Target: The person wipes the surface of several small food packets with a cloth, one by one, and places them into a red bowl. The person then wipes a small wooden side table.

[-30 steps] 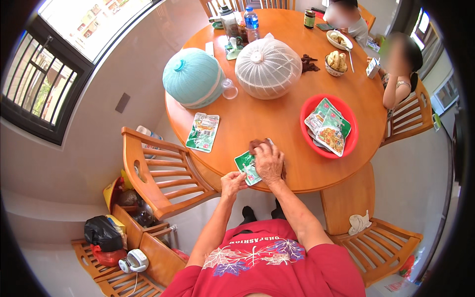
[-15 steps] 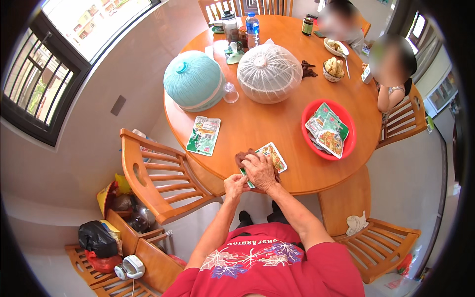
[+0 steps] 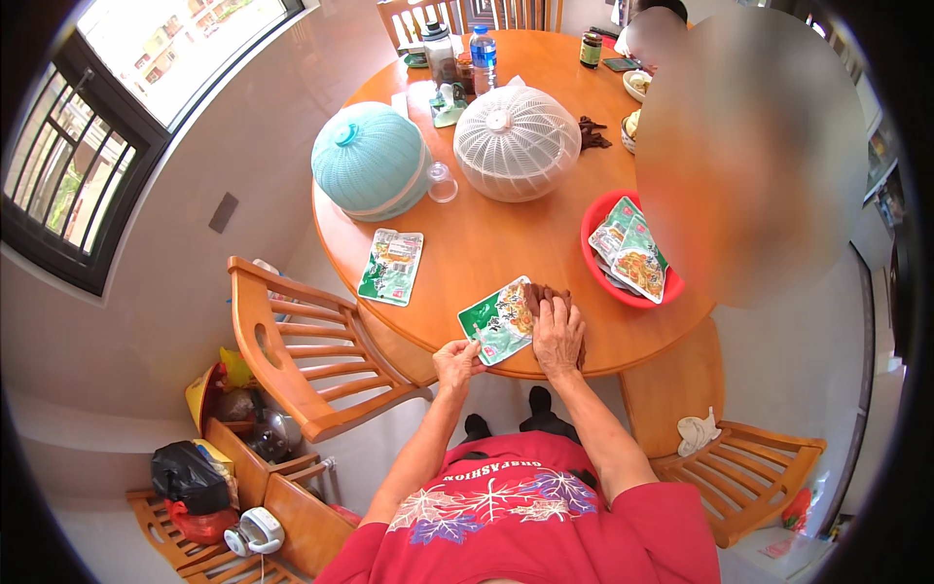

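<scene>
A green and white food packet lies at the near edge of the round wooden table. My left hand pinches its lower corner at the table's rim. My right hand lies flat on a brown cloth just right of the packet, fingers together and pressing down. Only the far end of the cloth shows past my fingers.
A second green packet lies to the left. A teal dome cover and a white mesh dome cover stand further back. A red bowl holds more packets. Wooden chairs stand around the table. A person sits at the far right.
The green packet has come out from under my right hand and now lies left of it. My right hand has shifted right onto the brown cloth.
</scene>
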The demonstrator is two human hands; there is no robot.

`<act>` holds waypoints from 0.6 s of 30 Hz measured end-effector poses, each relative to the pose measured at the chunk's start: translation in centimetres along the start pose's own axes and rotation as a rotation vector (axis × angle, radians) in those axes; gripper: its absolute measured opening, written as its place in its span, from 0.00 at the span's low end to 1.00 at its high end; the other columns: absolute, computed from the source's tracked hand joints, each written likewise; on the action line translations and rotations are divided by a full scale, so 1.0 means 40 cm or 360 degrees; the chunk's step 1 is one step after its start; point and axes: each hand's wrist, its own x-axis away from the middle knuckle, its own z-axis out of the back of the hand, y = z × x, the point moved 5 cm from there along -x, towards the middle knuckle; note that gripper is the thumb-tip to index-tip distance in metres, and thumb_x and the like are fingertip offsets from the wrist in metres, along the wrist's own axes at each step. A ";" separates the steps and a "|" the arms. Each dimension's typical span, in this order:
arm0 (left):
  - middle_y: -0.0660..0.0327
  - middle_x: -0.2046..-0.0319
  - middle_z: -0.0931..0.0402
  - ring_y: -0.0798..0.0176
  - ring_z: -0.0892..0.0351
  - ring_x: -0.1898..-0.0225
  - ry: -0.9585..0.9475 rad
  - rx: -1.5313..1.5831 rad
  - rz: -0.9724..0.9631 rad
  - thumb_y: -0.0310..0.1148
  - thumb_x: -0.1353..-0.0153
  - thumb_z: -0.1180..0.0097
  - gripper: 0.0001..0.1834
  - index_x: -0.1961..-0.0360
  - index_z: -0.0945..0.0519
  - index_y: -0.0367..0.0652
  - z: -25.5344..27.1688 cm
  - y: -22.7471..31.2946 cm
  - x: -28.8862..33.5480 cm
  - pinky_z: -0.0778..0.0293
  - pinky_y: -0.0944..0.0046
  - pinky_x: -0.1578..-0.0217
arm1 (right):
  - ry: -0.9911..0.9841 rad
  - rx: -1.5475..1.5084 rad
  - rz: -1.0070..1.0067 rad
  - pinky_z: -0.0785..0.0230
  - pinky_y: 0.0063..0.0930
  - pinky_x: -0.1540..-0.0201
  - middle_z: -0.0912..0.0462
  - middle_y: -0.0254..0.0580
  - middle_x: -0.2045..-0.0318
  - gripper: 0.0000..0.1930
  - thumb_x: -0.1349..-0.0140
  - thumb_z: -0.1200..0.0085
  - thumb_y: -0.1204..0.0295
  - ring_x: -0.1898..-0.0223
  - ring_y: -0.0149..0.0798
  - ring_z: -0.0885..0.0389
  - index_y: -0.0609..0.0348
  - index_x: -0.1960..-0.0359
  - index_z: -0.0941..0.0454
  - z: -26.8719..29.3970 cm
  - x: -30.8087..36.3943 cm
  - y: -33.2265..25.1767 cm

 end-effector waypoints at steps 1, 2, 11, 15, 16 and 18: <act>0.58 0.73 0.19 0.65 0.18 0.76 -0.0010 -0.0015 0.0005 0.29 0.42 0.38 0.08 0.65 0.21 0.35 -0.002 0.000 0.001 0.20 0.67 0.78 | -0.0013 -0.0004 0.0090 0.35 0.46 0.59 0.27 0.43 0.51 0.17 0.43 0.46 0.69 0.52 0.52 0.30 0.58 0.52 0.26 0.015 0.013 0.001; 0.58 0.73 0.19 0.65 0.18 0.76 -0.0017 -0.0024 -0.0002 0.29 0.42 0.38 0.08 0.66 0.21 0.35 -0.005 0.009 -0.001 0.20 0.67 0.78 | -0.0030 -0.0055 0.0192 0.34 0.45 0.57 0.28 0.44 0.51 0.17 0.43 0.47 0.72 0.52 0.53 0.31 0.61 0.51 0.27 0.035 0.021 -0.012; 0.62 0.80 0.21 0.70 0.22 0.81 0.0019 -0.0075 -0.0125 0.28 0.46 0.36 0.05 0.73 0.18 0.38 0.003 -0.015 -0.024 0.21 0.66 0.83 | -0.0100 -0.0557 0.0274 0.36 0.45 0.48 0.25 0.44 0.53 0.14 0.43 0.53 0.75 0.51 0.52 0.30 0.56 0.55 0.23 -0.006 -0.033 -0.101; 0.61 0.77 0.19 0.68 0.20 0.80 0.0005 -0.0065 0.0005 0.32 0.44 0.36 0.07 0.69 0.17 0.38 0.003 -0.038 -0.038 0.19 0.66 0.80 | -0.0117 -0.0423 0.0328 0.39 0.49 0.45 0.27 0.45 0.51 0.15 0.45 0.49 0.74 0.50 0.54 0.32 0.57 0.55 0.23 -0.046 -0.083 -0.151; 0.61 0.75 0.19 0.68 0.19 0.77 0.0047 -0.0051 0.0011 0.32 0.43 0.37 0.08 0.69 0.17 0.37 0.006 -0.031 -0.028 0.18 0.66 0.78 | -0.0143 -0.0504 0.0498 0.40 0.49 0.45 0.27 0.44 0.51 0.15 0.46 0.49 0.74 0.49 0.54 0.33 0.57 0.54 0.23 -0.053 -0.079 -0.184; 0.59 0.73 0.18 0.65 0.17 0.74 0.0071 0.0094 0.0053 0.32 0.40 0.41 0.09 0.66 0.17 0.36 0.007 -0.022 -0.012 0.17 0.64 0.76 | -0.0351 -0.0724 0.0649 0.41 0.48 0.44 0.27 0.43 0.50 0.17 0.47 0.48 0.74 0.47 0.53 0.34 0.56 0.53 0.23 -0.048 -0.049 -0.229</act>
